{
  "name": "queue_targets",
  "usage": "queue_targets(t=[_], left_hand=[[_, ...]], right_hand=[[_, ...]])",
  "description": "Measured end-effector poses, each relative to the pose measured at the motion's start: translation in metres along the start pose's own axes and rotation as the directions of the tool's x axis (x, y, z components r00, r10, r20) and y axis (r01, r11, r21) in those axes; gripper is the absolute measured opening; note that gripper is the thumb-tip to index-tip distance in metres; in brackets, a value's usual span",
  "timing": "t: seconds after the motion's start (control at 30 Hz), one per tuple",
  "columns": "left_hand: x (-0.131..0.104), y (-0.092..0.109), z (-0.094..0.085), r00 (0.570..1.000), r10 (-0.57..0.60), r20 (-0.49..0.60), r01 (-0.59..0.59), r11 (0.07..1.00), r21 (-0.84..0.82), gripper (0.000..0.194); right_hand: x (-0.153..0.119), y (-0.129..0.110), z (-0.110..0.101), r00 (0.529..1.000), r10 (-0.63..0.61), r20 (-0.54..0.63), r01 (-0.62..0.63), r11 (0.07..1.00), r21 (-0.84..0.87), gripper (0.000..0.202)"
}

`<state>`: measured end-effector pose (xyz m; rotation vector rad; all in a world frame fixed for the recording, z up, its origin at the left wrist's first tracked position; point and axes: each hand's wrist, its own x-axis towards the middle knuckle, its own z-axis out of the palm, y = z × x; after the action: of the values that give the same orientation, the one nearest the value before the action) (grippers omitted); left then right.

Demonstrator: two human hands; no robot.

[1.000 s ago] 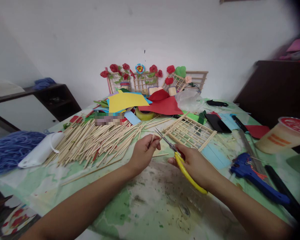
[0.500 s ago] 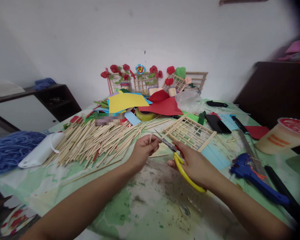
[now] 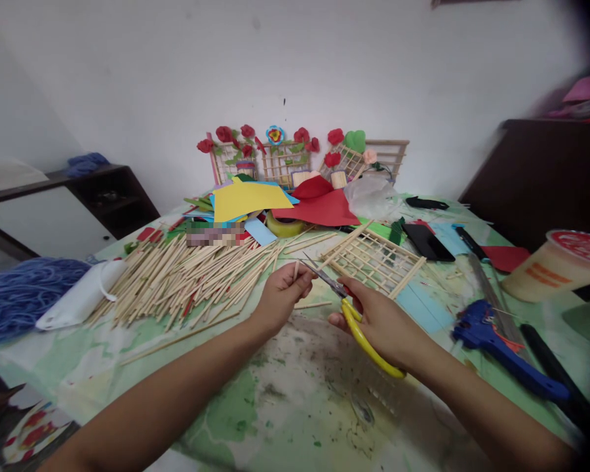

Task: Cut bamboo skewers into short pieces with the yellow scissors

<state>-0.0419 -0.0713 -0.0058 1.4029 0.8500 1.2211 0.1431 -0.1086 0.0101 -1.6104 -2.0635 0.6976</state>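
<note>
At twelve o'clock, the left hand [image 3: 281, 296] pinches a small pale strip [image 3: 296, 271] between its fingertips. The right hand [image 3: 382, 321] has fingers wrapped around yellow-handled scissors [image 3: 356, 326], blades aimed toward ten o'clock. From the hands, loose sticks [image 3: 191, 282] heap at nine.

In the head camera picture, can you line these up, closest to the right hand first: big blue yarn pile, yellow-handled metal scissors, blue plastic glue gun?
1. Yellow-handled metal scissors: held in the right hand.
2. Blue plastic glue gun: to that hand's right.
3. Big blue yarn pile: at the far left.
</note>
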Motion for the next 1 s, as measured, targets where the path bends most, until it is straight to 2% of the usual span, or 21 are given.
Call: queue_targets(t=[0.27, 0.43, 0.63, 0.77, 0.87, 0.93, 1.0], left_hand=[[0.000, -0.001, 0.000, 1.000, -0.006, 0.010, 0.007, 1.000, -0.030, 0.022], [0.000, -0.004, 0.001, 1.000, -0.019, 0.020, 0.020, 0.998, -0.058, 0.022], [0.000, -0.003, 0.003, 0.999, -0.044, -0.002, 0.044, 0.998, -0.049, 0.022], [0.009, -0.005, -0.007, 0.992, -0.029, -0.123, 0.023, 0.999, -0.049, 0.019], [0.017, -0.006, -0.016, 0.977, -0.014, -0.212, -0.002, 0.997, -0.076, 0.019], [0.020, -0.006, -0.019, 0.977, -0.017, -0.213, -0.001, 0.996, -0.084, 0.019], [0.019, -0.005, -0.018, 0.980, -0.034, -0.195, 0.019, 0.997, -0.079, 0.020]], right_hand=[[-0.003, -0.005, -0.003, 1.000, 0.001, 0.026, 0.000, 0.999, -0.049, 0.043], [-0.003, -0.005, -0.002, 1.000, -0.011, 0.026, 0.012, 0.999, -0.043, 0.038], [0.000, 0.000, -0.006, 0.999, -0.030, 0.017, 0.032, 0.994, -0.109, 0.047], [0.004, 0.006, -0.016, 0.995, -0.100, -0.026, 0.091, 0.970, -0.225, 0.065], [0.009, 0.018, -0.019, 0.995, -0.050, -0.087, 0.014, 0.929, -0.371, 0.068], [0.012, 0.029, -0.017, 0.994, -0.023, -0.109, -0.031, 0.882, -0.469, 0.068], [0.014, 0.039, -0.013, 0.997, -0.030, -0.069, -0.011, 0.851, -0.525, 0.066]])
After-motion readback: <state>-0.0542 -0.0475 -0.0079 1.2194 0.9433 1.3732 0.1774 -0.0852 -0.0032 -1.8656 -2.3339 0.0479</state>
